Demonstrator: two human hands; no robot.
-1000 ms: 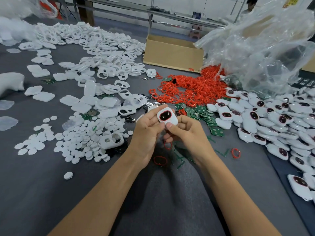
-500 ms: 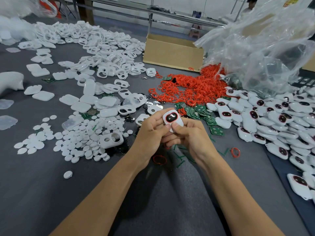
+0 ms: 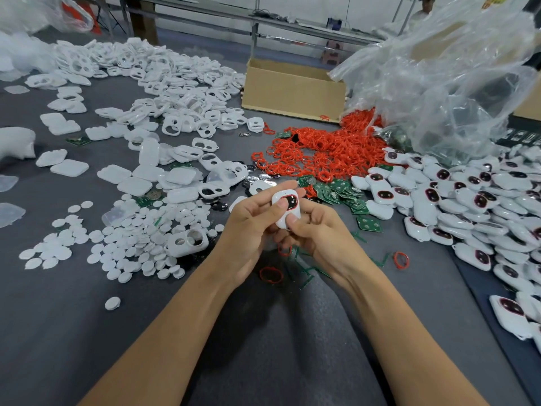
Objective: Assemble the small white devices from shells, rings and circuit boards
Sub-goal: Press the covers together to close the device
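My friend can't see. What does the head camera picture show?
A left hand and a right hand pinch a small white device over a grey table. White shells lie left, red rings and green circuit boards behind, finished devices piled right.

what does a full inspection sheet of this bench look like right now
surface: dark grey cloth table, strewn with parts
job's things: small white plastic device with red-ringed window, held; red rubber rings heap; green circuit boards; white plastic shells; finished devices piled right
clutter: white round discs; clear plastic bag; brown cardboard box
grippers: left hand, right hand both pinch the device
cables: nothing seen
surroundings: metal bench behind
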